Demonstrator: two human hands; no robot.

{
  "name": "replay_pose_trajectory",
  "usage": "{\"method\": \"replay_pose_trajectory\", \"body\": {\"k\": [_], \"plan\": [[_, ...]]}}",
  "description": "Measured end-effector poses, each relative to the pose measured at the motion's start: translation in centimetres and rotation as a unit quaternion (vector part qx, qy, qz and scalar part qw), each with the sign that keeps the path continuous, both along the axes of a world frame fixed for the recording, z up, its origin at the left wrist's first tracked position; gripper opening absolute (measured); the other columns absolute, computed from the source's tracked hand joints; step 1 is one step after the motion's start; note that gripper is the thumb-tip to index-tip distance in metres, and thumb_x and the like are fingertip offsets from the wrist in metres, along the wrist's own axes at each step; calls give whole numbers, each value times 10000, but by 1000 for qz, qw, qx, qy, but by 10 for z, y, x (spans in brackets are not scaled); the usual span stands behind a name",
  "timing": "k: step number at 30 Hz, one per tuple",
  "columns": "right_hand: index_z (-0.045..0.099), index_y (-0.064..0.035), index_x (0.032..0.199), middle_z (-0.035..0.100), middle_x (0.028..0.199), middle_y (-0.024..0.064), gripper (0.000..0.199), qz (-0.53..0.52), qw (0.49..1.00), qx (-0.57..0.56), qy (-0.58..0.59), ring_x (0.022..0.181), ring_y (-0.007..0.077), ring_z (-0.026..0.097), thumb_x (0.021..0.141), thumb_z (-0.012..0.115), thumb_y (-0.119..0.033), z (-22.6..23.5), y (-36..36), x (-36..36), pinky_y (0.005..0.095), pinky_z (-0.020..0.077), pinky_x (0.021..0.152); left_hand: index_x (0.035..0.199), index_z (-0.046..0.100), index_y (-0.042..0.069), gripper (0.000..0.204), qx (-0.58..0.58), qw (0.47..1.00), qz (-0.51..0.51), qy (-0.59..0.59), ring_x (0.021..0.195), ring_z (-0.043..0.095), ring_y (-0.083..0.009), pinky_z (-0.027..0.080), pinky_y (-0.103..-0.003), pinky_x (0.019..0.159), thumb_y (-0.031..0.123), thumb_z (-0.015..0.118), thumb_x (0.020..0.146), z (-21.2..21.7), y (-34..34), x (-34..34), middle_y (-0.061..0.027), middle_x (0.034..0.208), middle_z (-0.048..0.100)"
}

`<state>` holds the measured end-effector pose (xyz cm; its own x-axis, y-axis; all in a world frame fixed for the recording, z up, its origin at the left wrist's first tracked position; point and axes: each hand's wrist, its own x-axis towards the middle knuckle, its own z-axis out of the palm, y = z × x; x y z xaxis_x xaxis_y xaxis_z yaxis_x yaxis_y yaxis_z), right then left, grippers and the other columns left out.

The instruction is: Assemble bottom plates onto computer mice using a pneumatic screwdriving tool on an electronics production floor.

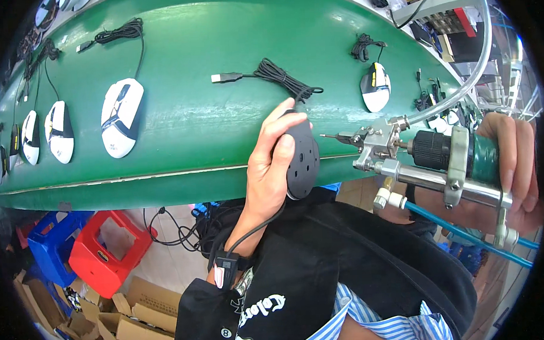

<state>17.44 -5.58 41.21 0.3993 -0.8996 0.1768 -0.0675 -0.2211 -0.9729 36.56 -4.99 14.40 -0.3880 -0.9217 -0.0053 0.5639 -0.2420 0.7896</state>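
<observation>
A computer mouse point(303, 163) is tipped in my left hand point(270, 152), its dark underside with several small holes facing right. My fingers and thumb wrap round its edge. Its black cable point(284, 79), bundled, lies on the green surface beyond, with the USB plug point(227, 77) pointing left. My right hand point(514, 155) grips an electric screwdriver point(439, 152) with metal fittings and hoses. The driver's thin tip point(326, 136) points left at the mouse's underside, a small gap away from it.
White-and-black mice point(121, 118) with bundled cables lie along the green bench point(184, 65) to the left, and another mouse point(376, 87) lies right. A clear hose point(478, 67) arcs down to the driver; a blue hose point(454, 226) runs below. Stools point(110, 253) and cardboard boxes point(139, 324) stand lower left.
</observation>
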Motion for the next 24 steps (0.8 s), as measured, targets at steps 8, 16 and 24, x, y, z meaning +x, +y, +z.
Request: {"method": "replay_pose_trajectory", "body": {"k": [8, 16, 24], "plan": [[332, -182, 459, 365, 434, -1, 521, -176, 970, 38, -161, 377, 94, 364, 946, 485, -80, -9, 2, 50, 195, 393, 466, 1130, 602, 40, 253, -52, 998, -12, -30, 1170, 531, -241, 415, -371, 974, 220, 588, 952, 12, 3, 8, -169, 1281, 506], [613, -163, 631, 618, 568, -74, 205, -246, 953, -113, -137, 550, 13, 604, 822, 690, -165, -23, 10, 58, 157, 506, 615, 1003, 553, 36, 141, 66, 991, -52, 106, 1059, 602, -236, 475, -352, 899, 174, 558, 973, 24, 7, 6, -165, 1281, 506], [448, -76, 1257, 480, 741, 4, 452, 81, 967, -92, -224, 621, 145, 485, 1021, 349, -448, -35, -19, 22, 322, 470, 629, 1035, 544, 35, 194, 57, 990, -72, 107, 1060, 598, -224, 465, -341, 910, 222, 545, 984, 29, 5, 12, -163, 1295, 506]]}}
